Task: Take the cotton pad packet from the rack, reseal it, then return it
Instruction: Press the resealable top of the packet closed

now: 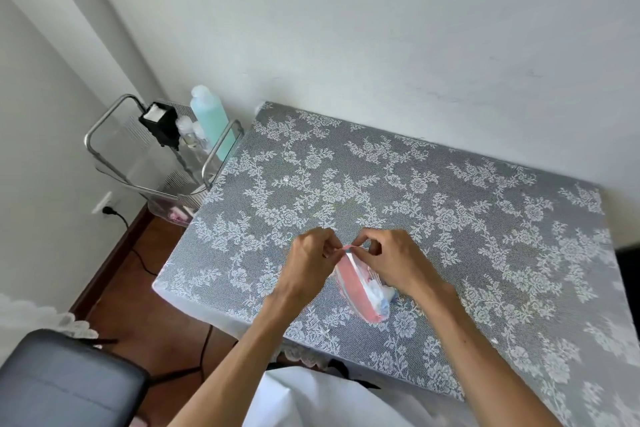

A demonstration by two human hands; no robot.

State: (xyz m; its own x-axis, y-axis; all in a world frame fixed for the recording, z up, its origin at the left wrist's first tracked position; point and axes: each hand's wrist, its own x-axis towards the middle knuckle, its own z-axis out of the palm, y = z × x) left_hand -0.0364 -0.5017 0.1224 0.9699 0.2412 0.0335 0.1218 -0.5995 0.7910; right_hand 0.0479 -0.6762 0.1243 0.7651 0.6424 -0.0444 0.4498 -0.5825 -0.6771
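Observation:
The cotton pad packet, pink and clear plastic with white pads showing inside, rests on the lace-covered table near its front edge. My left hand pinches the packet's top strip from the left. My right hand pinches the same strip from the right and covers part of the packet's right side. The metal rack stands to the left of the table, beyond its far left corner, well apart from both hands.
On the rack stand a tall teal bottle, a black box and small clear bottles. A wall socket with a black cable is low on the left wall. A black stool sits at bottom left.

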